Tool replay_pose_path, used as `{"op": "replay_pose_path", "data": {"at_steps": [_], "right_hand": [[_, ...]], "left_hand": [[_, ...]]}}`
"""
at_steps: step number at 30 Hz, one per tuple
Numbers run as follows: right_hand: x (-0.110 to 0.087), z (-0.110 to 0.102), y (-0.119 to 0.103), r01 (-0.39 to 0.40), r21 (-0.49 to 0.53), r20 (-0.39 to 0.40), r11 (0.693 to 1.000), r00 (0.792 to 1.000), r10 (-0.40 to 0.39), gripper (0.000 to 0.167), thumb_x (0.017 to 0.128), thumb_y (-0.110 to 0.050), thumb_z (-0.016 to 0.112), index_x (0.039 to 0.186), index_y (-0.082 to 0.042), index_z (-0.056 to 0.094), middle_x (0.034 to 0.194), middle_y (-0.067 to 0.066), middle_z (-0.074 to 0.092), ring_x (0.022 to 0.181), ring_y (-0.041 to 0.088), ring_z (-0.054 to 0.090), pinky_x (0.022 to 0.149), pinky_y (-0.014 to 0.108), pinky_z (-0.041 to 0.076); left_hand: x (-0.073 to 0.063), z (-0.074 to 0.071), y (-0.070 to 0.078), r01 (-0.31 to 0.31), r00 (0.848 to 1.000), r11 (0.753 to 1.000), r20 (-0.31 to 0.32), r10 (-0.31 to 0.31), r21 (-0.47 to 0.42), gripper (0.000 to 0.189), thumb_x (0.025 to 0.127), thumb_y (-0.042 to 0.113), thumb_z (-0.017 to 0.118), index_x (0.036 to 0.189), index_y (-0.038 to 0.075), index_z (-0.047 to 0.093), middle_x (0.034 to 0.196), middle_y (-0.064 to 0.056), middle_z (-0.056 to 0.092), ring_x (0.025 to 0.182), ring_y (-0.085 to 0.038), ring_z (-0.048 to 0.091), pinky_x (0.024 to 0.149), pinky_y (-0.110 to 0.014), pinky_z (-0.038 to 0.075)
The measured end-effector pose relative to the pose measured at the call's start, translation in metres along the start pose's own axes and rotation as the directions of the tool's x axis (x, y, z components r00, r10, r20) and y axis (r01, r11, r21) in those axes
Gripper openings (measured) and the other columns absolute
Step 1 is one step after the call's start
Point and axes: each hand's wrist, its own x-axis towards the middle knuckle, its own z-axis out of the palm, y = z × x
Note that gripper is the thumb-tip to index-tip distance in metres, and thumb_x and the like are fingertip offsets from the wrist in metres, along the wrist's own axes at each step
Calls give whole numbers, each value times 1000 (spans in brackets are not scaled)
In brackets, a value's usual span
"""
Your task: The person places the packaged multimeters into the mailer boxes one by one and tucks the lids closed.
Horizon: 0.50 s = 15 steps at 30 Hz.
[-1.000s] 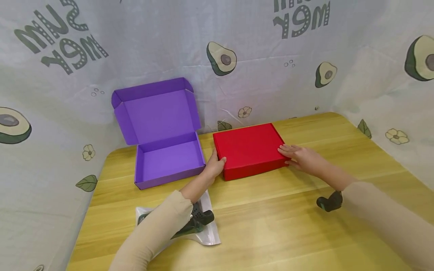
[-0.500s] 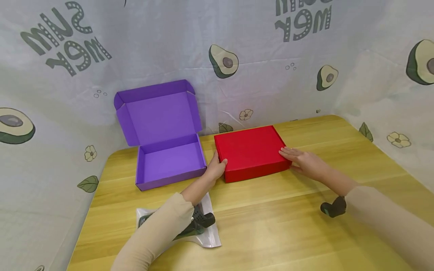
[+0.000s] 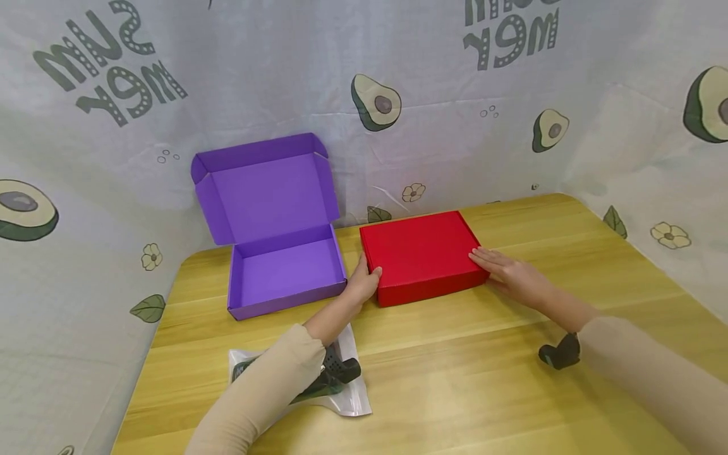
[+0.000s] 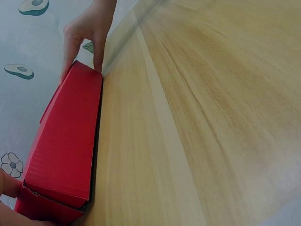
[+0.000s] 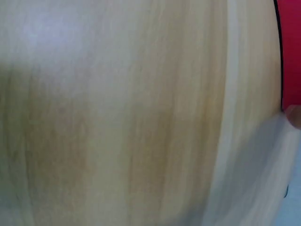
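Observation:
A closed red cardboard box point(image 3: 423, 253) lies on the table beside an opened purple cardboard box point(image 3: 292, 272). My left hand point(image 3: 363, 281) is at the red box's left end, its thumb by the near corner and its fingers extended along that side. At the opposite end, my right hand point(image 3: 512, 275) touches the box with straight fingers on the near right corner of the lid. The left wrist view shows that right hand point(image 4: 89, 35) spanning the far end of the red box point(image 4: 68, 134), finger and thumb spread apart.
A clear plastic pouch point(image 3: 355, 395) with something dark inside lies in front, partly covered by the left sleeve point(image 3: 267, 385). The purple box's raised lid point(image 3: 270, 196) leans back near the avocado-print curtain point(image 3: 432, 145) behind the wooden table point(image 3: 455, 379).
The view has shifted slightly. Both hands stay at the two ends of the red box, and the right hand's fingers lie a little closer against its corner. The boxes keep their places.

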Motion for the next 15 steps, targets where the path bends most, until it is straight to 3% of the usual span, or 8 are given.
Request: {"op": "replay_pose_path", "data": {"at_steps": [4,7,10,12,13,15], "right_hand": [[-1,3,3,-1,14,-12,1000,1000,1,67,60,3,80,123,4,55,122,26,56,107,43,54,78,48,50],[1,4,0,-73,41,12,996,997,73,65,64,2,79,124,3,55,124,25,54,108,43,54,80,49,49],[2,6,-3,-170,100,-14,980,985,172,59,67,0,77,122,2,56,124,25,54,95,35,63,66,31,54],[3,8,-6,-233,159,-45,959,969,243,55,70,-2,75,122,2,57,125,25,54,71,28,65,50,18,45],[5,9,-7,-266,186,-61,946,958,281,53,72,-4,74,122,2,57,126,25,53,70,28,64,49,13,41],[9,9,-10,-369,304,-27,879,918,395,55,79,-9,70,129,3,51,132,26,48,78,30,64,56,8,45]], "left_hand": [[1,-1,0,-5,1000,1000,0,5,-4,65,98,18,42,149,9,1,155,-8,9,141,-24,8,114,-41,10],[1,-1,0,-8,1000,1000,1,8,-8,65,98,18,41,149,9,1,155,-8,8,141,-24,7,114,-41,10],[0,-2,0,-14,1000,1000,3,14,-3,65,98,18,41,149,8,1,155,-9,8,141,-24,8,114,-41,10],[0,-2,0,-12,1000,1000,7,12,-2,65,98,18,41,149,8,1,155,-9,8,141,-24,8,114,-41,10],[-1,-2,0,-8,1000,1000,7,8,-5,65,98,19,41,149,8,1,155,-9,8,141,-24,8,114,-41,10],[-1,-2,-1,1,1000,1000,8,0,-9,65,98,19,41,149,9,0,155,-8,8,141,-25,7,114,-41,10]]}}
